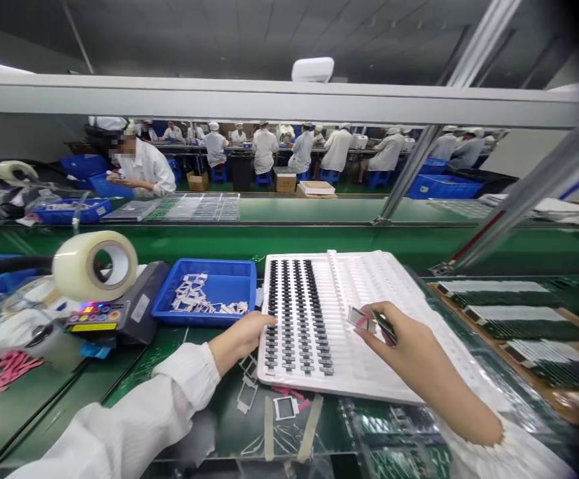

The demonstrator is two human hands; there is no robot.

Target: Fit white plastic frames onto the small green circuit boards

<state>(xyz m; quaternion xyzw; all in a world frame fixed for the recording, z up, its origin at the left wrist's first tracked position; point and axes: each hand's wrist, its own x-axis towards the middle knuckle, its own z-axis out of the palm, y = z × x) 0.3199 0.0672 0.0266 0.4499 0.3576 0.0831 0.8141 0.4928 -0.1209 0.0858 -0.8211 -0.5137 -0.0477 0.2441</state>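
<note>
My left hand (247, 334) is closed on the left edge of a white plastic tray (363, 372), its thumb over the rim. Rows of small black-and-grey parts (296, 316) fill the left side of this tray. Above its right half, my right hand (389, 332) pinches a small white frame (359, 318) with a pink strip across it. A thin dark green piece (385, 327) sticks out between the same fingers; its full shape is hidden. Below the tray's front edge lie another white frame (286, 408) and several pink strips (289, 392).
A blue bin (204, 265) of loose white frames stands left of the tray, beside a tape dispenser (119, 319) carrying a large tape roll (70, 266). Pink strips (7, 369) lie far left. Rows of green boards (513, 313) sit at right. A metal rail (269, 103) crosses above; co-workers sit beyond.
</note>
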